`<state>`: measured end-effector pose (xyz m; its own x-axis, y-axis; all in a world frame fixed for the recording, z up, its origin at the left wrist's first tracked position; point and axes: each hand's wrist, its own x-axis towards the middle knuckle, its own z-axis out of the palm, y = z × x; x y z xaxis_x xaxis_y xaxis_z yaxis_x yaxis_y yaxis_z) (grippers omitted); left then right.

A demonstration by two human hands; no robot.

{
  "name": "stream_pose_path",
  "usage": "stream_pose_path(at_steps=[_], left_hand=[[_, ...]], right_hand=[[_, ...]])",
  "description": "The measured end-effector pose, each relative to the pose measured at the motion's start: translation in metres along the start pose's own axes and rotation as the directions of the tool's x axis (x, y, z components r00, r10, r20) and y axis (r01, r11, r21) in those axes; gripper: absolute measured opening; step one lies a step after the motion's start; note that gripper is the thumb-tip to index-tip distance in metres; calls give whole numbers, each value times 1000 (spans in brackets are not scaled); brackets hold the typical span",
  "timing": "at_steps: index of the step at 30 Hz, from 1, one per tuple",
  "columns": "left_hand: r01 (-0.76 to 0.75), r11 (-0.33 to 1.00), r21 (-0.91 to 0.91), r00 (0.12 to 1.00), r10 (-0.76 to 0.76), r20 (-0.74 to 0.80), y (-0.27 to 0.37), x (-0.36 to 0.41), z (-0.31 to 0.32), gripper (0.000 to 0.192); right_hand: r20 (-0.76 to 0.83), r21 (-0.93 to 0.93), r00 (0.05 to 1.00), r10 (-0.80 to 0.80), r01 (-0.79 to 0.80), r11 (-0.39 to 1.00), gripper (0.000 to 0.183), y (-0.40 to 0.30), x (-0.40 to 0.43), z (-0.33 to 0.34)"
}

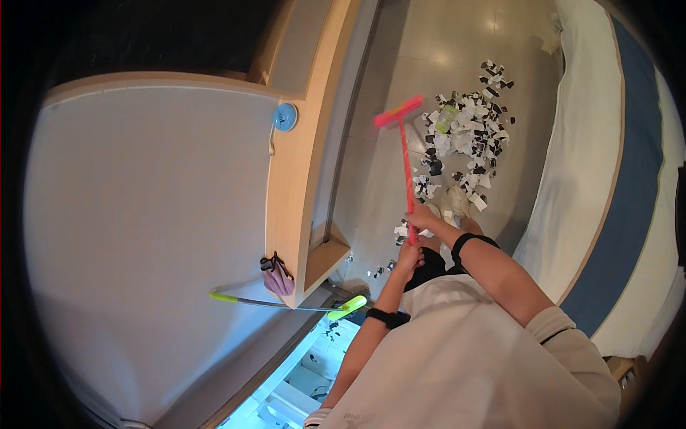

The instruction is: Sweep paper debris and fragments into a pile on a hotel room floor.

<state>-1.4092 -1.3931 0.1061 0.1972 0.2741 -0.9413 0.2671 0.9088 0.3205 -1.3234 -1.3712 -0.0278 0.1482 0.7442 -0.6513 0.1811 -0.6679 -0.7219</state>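
Note:
A long-handled pink tool, a broom or squeegee [405, 161], reaches out ahead of me, its slightly blurred head [399, 111] left of a heap of torn paper scraps [466, 131]. My left hand [410, 257] grips the end of the handle. Just farther up the shaft, my right hand [422, 216] is wrapped around it too. The scraps are white and black, spread over the grey tiled floor [423, 32]. Among them lies a green, see-through container [446, 118]. Whether the tool's head touches the floor, I cannot tell.
Right of me is a bed [579, 134] with white bedding and a blue band. On the left, a wooden desk edge [289, 187] holds a round blue object [284, 117] and a purple cloth [278, 276]. A green-headed broom [347, 308] leans by a lit doorway [300, 375].

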Motion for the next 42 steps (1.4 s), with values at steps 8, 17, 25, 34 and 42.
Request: stream_pose_path(at_steps=[8,17,25,34,42], left_hand=[[45,996,80,998,-49,42,-36,7,-23,9],[165,950,-265,986,-154,62,-104,-97,-129,14],[64,842,-536,990,16,142,-130,-133,-180,21],[-100,969,-227,984,131,124,-120,-110,-186,19],[-185,978,93,979,191,-65,-138,-48,-193,13]], right_hand=[[105,104,978,179,-190,976,57,32,-25,23],[589,-75,756,284,-299,951,31,53,-78,167],[796,-313,478,371,-201,928,23,-60,-133,187],[645,-250,706,292,-166,954,20,-64,-111,169],[469,-162,789,397,-365,917,20,-59,-90,175]])
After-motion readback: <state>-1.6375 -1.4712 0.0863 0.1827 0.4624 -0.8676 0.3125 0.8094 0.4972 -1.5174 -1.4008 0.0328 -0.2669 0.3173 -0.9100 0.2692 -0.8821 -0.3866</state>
